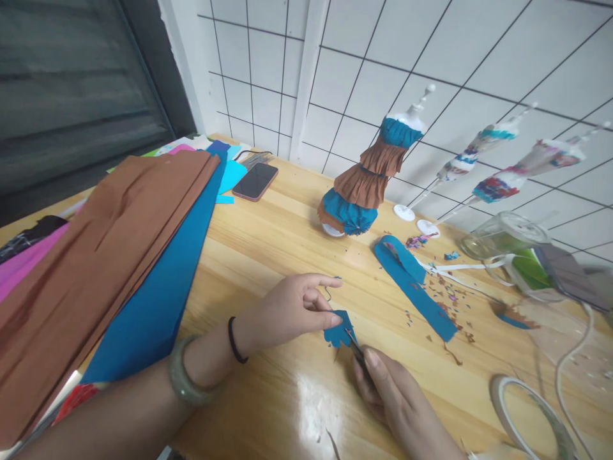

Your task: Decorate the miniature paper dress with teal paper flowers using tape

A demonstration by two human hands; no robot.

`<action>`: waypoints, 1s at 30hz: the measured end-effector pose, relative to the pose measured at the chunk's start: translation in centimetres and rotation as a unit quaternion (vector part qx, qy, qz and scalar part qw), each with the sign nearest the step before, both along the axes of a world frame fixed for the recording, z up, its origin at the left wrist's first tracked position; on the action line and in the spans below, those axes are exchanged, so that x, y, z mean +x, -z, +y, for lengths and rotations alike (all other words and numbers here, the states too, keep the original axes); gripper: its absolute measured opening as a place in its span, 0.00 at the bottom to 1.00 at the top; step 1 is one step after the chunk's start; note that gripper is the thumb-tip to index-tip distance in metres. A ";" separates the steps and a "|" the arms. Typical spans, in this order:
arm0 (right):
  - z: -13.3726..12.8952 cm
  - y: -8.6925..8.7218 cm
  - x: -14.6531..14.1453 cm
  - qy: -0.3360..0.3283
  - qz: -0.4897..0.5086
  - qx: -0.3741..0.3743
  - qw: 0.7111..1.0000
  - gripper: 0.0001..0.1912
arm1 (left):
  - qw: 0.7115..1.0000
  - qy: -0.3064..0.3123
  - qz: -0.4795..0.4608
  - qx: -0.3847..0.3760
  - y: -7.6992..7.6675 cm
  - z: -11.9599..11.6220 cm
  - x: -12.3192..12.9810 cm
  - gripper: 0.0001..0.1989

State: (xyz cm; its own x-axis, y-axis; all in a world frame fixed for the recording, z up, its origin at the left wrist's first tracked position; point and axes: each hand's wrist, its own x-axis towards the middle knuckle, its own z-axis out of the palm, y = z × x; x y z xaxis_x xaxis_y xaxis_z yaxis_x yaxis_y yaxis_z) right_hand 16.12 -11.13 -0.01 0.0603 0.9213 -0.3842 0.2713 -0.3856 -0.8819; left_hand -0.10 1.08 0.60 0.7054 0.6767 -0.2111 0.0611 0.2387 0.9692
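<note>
Apart from a clear jar (500, 235), left grip (290, 306) pinches paper (334, 333), right grip (400, 396) clasps scissors (356, 351).

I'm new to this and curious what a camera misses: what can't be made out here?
All in the head view:
- Dark tool: its grip end, hidden by the right hand.
- Small blue piece: the part under the left hand's thumb.
- White ring: cut off by the bottom edge.
- Clear container: blurred, contents unclear.
- Scraps: too small to make out each one.
</note>
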 end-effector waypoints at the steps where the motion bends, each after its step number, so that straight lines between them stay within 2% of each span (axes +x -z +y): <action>1: 0.0 0.0 0.0 -0.004 -0.004 0.000 1.000 0.23 | 1.000 -0.001 -0.001 0.000 0.0 0.0 0.0 0.28; 19: 0.1 -0.3 -0.1 -0.009 -0.009 -0.004 1.000 0.24 | 1.000 0.001 0.001 0.003 0.0 0.1 0.1 0.28; 30: 0.0 0.1 0.0 -0.017 -0.016 -0.018 1.000 0.23 | 1.000 -0.007 0.001 -0.001 -0.2 0.1 0.1 0.27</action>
